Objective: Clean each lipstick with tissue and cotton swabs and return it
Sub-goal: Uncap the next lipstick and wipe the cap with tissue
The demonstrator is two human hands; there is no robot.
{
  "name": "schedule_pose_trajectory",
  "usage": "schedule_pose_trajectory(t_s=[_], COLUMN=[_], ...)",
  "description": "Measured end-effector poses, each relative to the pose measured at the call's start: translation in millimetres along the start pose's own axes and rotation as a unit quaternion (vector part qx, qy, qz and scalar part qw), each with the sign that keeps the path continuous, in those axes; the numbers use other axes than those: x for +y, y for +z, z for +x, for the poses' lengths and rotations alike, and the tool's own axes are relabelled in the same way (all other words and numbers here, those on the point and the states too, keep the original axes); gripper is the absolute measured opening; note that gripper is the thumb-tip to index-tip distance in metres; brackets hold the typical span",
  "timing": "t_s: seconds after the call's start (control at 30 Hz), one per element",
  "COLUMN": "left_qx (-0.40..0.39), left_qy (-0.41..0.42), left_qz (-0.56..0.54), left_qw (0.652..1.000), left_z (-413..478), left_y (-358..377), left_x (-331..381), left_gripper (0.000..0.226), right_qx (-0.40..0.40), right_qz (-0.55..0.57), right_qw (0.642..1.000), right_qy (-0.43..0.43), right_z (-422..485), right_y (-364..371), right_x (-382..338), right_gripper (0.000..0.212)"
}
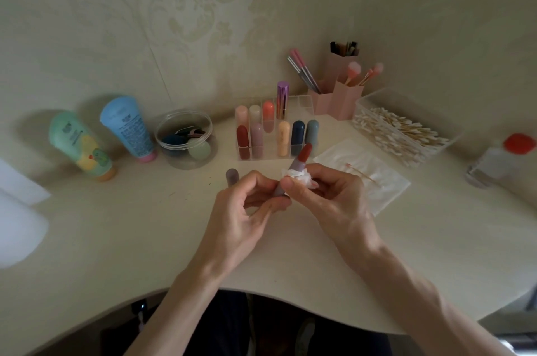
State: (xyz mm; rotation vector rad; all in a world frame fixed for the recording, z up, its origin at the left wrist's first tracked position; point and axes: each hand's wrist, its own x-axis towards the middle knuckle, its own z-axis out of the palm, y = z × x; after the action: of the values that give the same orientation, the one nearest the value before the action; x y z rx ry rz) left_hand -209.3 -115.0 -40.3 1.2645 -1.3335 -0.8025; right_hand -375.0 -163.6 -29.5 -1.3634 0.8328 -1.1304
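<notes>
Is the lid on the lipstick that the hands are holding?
No, the lipstick shows a bare red tip above the tissue, and a grey cap stands on the desk beside the left hand.

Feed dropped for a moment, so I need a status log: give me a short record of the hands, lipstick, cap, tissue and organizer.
lipstick: uncapped, red bullet out, held above the desk
left hand: holds the tube's lower end
right hand: pinches tissue wad round the tube below the bullet
cap: upright on desk, left of the hands
tissue sheet: flat on desk, used cotton swab on it
organizer: other lipsticks standing capped
</notes>
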Motion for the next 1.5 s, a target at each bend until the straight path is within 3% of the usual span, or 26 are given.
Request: schedule_pose_trajectory(t_s=[0.17,0.3,0.43,0.57,0.77,0.93,1.0,1.1,1.2,1.33,1.5], left_qx=[-0.058,-0.082,-0.013,0.037,-0.052,-0.103,-0.090,-0.008,0.033,-0.040,-0.082], left_qy=[0.011,0.041,0.044,0.024,0.008,0.039,0.030,0.019,0.018,0.011,0.078], left_qz=[0.010,0.015,0.020,0.023,-0.050,-0.007,0.006,0.049,0.062,0.034,0.104], left_qw=[0.998,0.996,0.999,0.999,0.997,0.994,0.996,0.999,0.997,0.999,0.988], left_z=[0.2,-0.2,3.0,1.0,0.8,0.3,0.2,0.3,-0.1,0.4,-3.7], left_y=[-3.1,1.7,5.1,4.3,-0.9,0.8,3.1,5.2,4.2,-0.7,-0.4], left_x=[-4.8,-2.3,0.0,-1.8,-2.4,-4.7,-3.1,-2.2,-2.8,-6.5,-3.0], left_gripper=[0.019,0.018,0.038,0.024,0.009,0.019,0.020,0.039,0.031,0.007,0.019], right_qx=[-0.027,0.005,0.035,0.014,-0.029,-0.016,0.010,0.023,0.016,-0.012,-0.033], right_qz=[0.010,-0.012,-0.021,-0.017,0.007,-0.026,-0.033,-0.040,-0.031,-0.022,-0.011], right_qw=[0.999,0.999,0.999,1.000,0.999,0.999,0.999,0.999,0.999,1.000,0.999], right_qy=[-0.014,-0.036,-0.031,-0.014,-0.013,-0.026,-0.025,-0.026,-0.012,0.006,-0.011], right_z=[1.2,2.3,3.1,1.2,1.6,1.7,2.1,2.3,0.3,-0.2,-0.2], right_y=[-1.7,-3.1,-1.1,1.3,-3.2,-6.4,-5.3,-2.2,0.4,-2.8,-4.7], right_x=[0.2,0.6,0.3,-0.6,-1.8,-2.7,-1.8,-0.8,-0.4,-0.8,-2.0], right_gripper=[0.018,0.014,0.010,0.012,0.017,0.015,0.015,0.012,0.014,0.019,0.015])
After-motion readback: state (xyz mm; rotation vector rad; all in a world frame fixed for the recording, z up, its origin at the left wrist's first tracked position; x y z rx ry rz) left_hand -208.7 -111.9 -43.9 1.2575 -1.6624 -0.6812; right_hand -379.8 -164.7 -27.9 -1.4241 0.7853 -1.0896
